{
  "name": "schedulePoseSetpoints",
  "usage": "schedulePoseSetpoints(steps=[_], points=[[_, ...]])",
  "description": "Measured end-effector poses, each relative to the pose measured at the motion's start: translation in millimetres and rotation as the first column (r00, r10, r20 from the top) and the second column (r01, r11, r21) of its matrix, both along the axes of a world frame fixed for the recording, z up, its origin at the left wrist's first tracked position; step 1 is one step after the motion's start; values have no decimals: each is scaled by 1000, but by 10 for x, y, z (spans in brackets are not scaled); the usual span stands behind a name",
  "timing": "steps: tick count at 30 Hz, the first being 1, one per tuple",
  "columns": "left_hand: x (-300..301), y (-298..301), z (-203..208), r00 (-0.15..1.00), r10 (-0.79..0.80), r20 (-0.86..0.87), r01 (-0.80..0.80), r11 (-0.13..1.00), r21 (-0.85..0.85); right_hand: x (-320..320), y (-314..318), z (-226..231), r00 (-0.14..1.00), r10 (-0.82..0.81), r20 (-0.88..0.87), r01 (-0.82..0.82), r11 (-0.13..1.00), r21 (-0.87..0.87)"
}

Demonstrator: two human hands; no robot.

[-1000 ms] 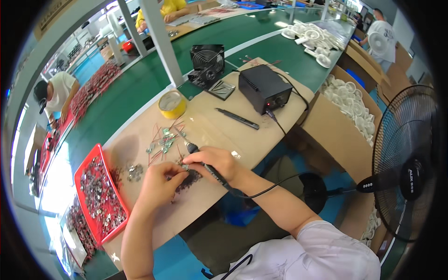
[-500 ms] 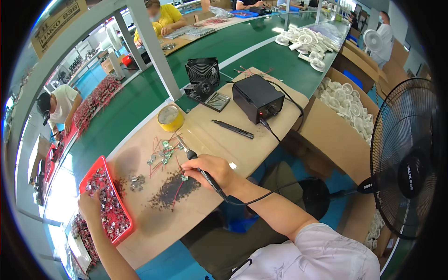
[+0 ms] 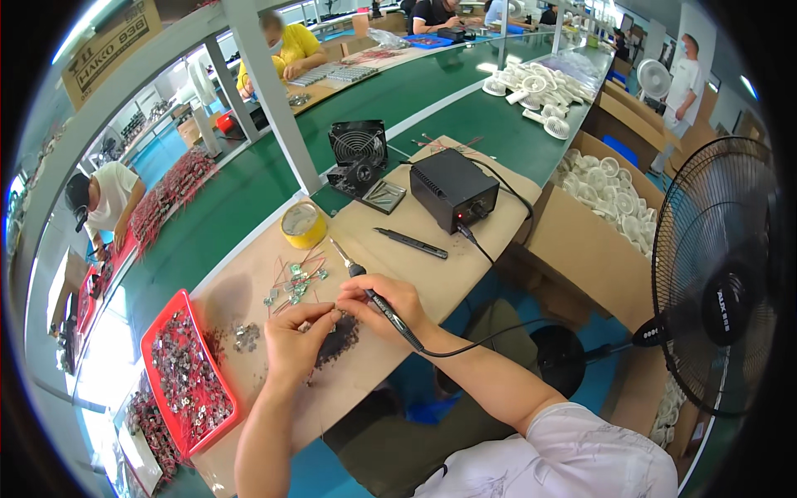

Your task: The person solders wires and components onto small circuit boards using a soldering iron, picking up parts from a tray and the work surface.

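My right hand (image 3: 390, 305) is closed around a soldering iron (image 3: 388, 312), its bare metal tip pointing up and left above the mat. Against its fingertips, my left hand (image 3: 292, 342) is closed in a pinch; the small piece between the fingers is mostly hidden. Beyond the hands lie several small green circuit boards (image 3: 297, 284) with red wires. A red tray (image 3: 233, 400) of small metal parts stands left of my left hand. Nearby on the mat is a little pile of metal parts (image 3: 246, 336). Dark crumbs (image 3: 342, 339) are scattered under my hands.
A yellow round tub (image 3: 304, 226), a black pen-shaped tool (image 3: 411, 242), a black soldering station (image 3: 453, 189) and a small black fan (image 3: 359, 148) stand farther back. A cardboard box (image 3: 581, 253) of white fan parts and a large floor fan (image 3: 718, 278) are at right.
My left hand has moved right, out of the red tray, to meet my right fingertips. The green board and red wire held there earlier are now mostly covered. The view has shifted slightly.
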State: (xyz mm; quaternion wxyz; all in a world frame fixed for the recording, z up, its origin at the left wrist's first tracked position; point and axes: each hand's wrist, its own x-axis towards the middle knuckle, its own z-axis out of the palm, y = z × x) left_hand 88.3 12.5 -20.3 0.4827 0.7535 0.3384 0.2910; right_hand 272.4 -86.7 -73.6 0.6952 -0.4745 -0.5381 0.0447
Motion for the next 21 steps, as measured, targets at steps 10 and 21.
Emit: schedulePoseSetpoints(steps=[10,21], points=[[50,31,-104,958,45,283,90,890,-447,37,-40,36,999,7,-45,-9,999,-33],[-111,210,133,969,54,240,33,939,-343,9,-17,52,994,67,83,-70,997,32]])
